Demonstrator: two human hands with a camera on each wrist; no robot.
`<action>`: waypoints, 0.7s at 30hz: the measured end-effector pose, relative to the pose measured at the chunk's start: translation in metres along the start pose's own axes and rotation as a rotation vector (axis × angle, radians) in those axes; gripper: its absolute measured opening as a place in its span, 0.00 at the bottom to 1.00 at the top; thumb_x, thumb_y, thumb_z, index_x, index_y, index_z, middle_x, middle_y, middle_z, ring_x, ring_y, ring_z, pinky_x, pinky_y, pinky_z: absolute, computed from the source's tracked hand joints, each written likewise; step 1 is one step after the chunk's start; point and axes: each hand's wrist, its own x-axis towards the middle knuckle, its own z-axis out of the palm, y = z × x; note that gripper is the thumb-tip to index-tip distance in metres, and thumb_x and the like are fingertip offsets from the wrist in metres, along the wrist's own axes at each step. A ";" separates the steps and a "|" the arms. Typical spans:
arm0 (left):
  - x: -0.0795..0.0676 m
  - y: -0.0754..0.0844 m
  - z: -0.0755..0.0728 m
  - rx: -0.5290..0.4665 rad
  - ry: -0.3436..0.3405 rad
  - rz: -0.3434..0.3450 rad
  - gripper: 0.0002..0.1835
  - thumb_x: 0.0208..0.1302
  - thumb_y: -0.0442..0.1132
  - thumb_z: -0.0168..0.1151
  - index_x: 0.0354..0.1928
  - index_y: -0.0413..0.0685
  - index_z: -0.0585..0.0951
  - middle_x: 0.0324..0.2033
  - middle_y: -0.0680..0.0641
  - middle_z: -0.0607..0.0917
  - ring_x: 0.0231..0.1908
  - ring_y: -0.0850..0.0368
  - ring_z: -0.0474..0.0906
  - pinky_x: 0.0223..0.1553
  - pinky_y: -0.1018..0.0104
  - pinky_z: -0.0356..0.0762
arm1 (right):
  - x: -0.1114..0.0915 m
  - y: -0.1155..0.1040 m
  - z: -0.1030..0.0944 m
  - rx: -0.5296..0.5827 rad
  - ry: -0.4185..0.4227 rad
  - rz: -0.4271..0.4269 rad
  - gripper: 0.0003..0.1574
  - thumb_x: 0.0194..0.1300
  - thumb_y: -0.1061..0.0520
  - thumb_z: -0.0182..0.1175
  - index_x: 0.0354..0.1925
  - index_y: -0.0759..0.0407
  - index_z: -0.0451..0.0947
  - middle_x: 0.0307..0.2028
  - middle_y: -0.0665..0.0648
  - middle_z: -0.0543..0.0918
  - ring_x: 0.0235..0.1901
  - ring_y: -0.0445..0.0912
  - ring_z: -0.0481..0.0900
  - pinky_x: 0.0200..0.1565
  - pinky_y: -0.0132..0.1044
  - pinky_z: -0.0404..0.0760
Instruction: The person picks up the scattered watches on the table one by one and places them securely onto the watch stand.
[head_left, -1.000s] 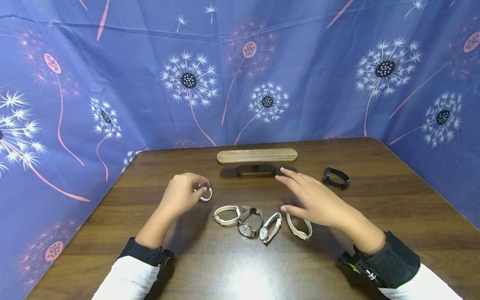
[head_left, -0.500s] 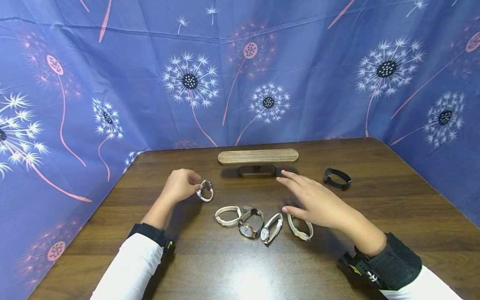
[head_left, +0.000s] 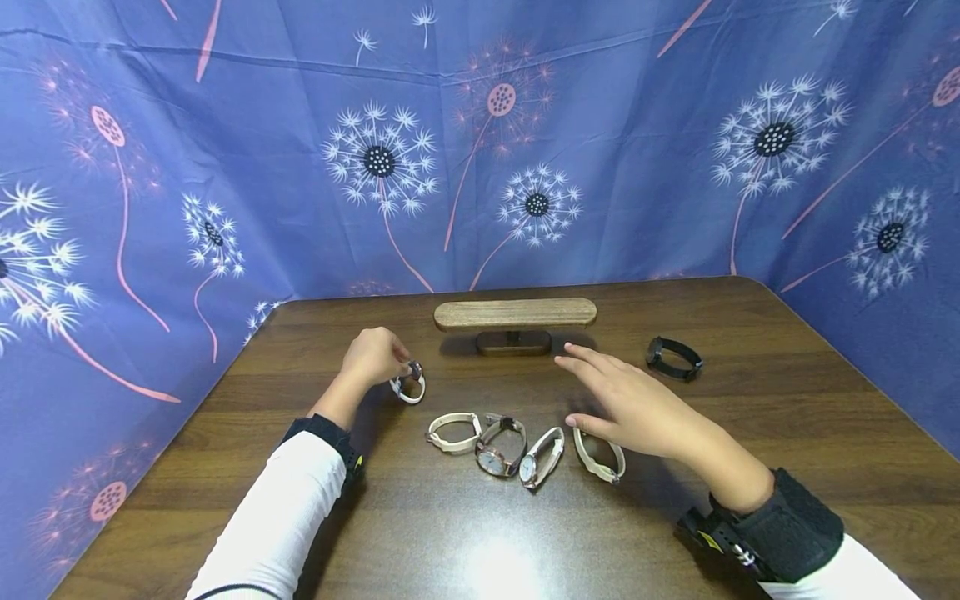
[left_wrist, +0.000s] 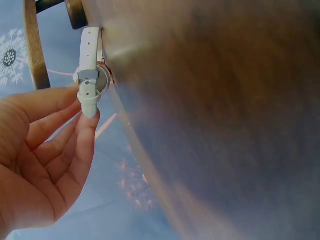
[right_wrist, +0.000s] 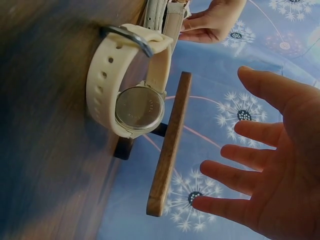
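Note:
A wristwatch with a white strap stands on its edge at the table's left side, its strap buckled into a loop. My left hand pinches it at the case between thumb and fingertips; the left wrist view shows its buckle and holed strap facing the camera. My right hand hovers with fingers spread and holds nothing. Just below its thumb lies a cream-strapped watch, whose steel case back shows in the right wrist view.
Left of that cream watch, a white watch, a brown-strapped watch and another cream watch form a row. A wooden T-shaped display stand is behind them. A black watch lies at right. Patterned blue cloth hangs behind the table.
My left hand has shifted from the white-strapped watch's left side to above it, the forearm swinging rightward. That watch has turned slightly. My right hand stays almost still.

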 end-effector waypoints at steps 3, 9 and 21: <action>0.001 0.002 0.000 0.024 0.006 -0.026 0.07 0.54 0.37 0.73 0.36 0.47 0.89 0.34 0.48 0.88 0.38 0.48 0.84 0.39 0.53 0.83 | 0.000 -0.001 0.000 0.001 0.001 -0.001 0.44 0.62 0.47 0.67 0.69 0.63 0.63 0.69 0.67 0.64 0.65 0.62 0.66 0.62 0.62 0.67; 0.001 0.006 0.001 0.072 0.032 -0.053 0.04 0.52 0.38 0.73 0.32 0.49 0.90 0.34 0.47 0.88 0.37 0.47 0.84 0.35 0.53 0.83 | 0.000 -0.002 0.001 -0.013 0.015 -0.015 0.44 0.61 0.48 0.68 0.69 0.63 0.63 0.68 0.68 0.65 0.64 0.63 0.67 0.60 0.63 0.69; -0.003 0.005 -0.005 0.052 0.102 -0.071 0.02 0.51 0.39 0.71 0.28 0.52 0.89 0.30 0.49 0.88 0.30 0.49 0.82 0.28 0.54 0.81 | 0.001 -0.004 -0.001 -0.014 0.009 -0.007 0.45 0.61 0.47 0.68 0.68 0.64 0.63 0.68 0.69 0.64 0.64 0.63 0.66 0.61 0.63 0.68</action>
